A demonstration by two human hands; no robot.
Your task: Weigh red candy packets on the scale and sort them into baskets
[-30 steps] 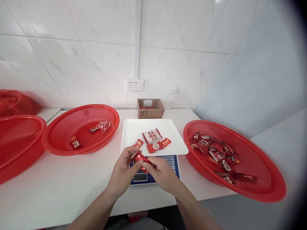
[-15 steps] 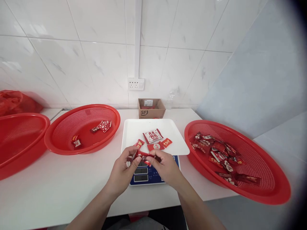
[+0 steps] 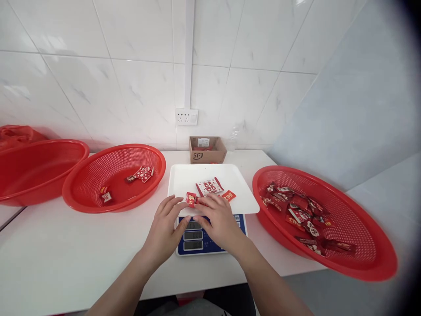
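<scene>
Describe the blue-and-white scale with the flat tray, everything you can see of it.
The blue-and-white scale stands on the white table. Its broad, round-cornered white tray looks like plastic, overhangs the blue front panel on both sides, and bears red and red-and-white wrapped packets. On the panel's left, three grey displays are stacked. The right hand hides much of the keypad; the left hand overlaps the panel's upper left. Whether either hand touches it is unclear.

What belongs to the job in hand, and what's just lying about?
Likely in use:
red-and-white wrapped packets
white rectangular tray beneath them
blue electronic scale under the tray
rounded red perforated plastic basket holding packets, right
matching basket left of the tray

Probably just lying about:
brown cardboard box behind the tray
red plastic container, far left
crumpled red bag
</scene>
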